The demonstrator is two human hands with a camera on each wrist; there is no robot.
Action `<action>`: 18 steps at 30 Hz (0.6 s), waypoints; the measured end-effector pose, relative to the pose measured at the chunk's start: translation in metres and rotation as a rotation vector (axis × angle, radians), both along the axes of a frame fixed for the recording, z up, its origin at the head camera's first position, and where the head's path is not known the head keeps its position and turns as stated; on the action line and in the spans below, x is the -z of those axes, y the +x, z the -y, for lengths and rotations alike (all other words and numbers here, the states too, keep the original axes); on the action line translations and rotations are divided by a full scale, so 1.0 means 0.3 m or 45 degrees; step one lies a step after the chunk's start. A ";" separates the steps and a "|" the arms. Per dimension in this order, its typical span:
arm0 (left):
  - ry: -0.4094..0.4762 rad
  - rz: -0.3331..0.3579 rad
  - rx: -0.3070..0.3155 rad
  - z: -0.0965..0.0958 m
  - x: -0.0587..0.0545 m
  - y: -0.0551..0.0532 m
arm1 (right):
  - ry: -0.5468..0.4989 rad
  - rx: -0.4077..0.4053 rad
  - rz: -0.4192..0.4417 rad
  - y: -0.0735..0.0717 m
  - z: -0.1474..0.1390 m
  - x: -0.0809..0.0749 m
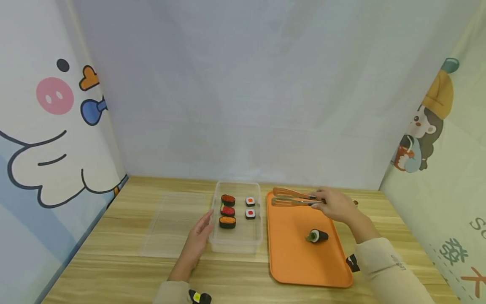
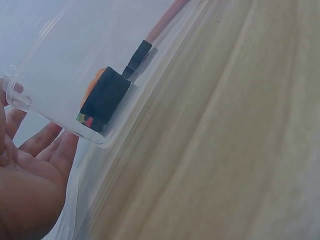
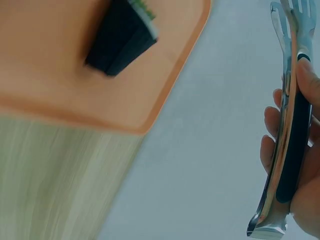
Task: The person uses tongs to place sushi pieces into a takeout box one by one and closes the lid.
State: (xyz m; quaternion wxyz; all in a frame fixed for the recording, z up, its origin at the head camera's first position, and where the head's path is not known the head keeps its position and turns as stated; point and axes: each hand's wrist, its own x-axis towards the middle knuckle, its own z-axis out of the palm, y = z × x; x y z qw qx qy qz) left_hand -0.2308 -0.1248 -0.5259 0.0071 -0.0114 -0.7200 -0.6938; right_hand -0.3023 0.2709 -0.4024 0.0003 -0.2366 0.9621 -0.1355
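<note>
My left hand (image 1: pixel 198 237) rests against the left wall of a clear plastic box (image 1: pixel 237 248), fingers loosely extended in the left wrist view. Inside the box stand three seaweed-wrapped sushi pieces with red and orange tops, such as the front orange one (image 1: pixel 227 222), and two small white rolls with red or orange centres (image 1: pixel 250 214). Above the far part of an orange tray (image 1: pixel 292 257), my right hand (image 1: pixel 338 206) grips metal tongs (image 3: pixel 295 145) with black handle grips. Their tips point left and stand slightly apart, with nothing between them. A cone-shaped seaweed hand roll (image 1: pixel 319 236) lies on the tray.
A flat clear lid (image 1: pixel 172 228) lies on the wooden table (image 1: pixel 114 253), left of the box. The tray stands just right of the box. A pale curtain (image 1: pixel 235 105) hangs behind the table, with printed cloths at both sides.
</note>
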 end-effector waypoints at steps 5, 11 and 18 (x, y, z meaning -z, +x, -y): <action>0.005 0.014 -0.002 0.000 0.000 0.002 | 0.004 -0.025 -0.044 0.043 -0.093 0.014; 0.000 0.035 -0.003 0.003 0.005 -0.003 | -0.007 -0.070 -0.093 0.080 -0.195 0.051; 0.006 0.018 0.006 0.003 0.012 -0.009 | -0.023 -0.096 -0.055 0.121 -0.271 0.076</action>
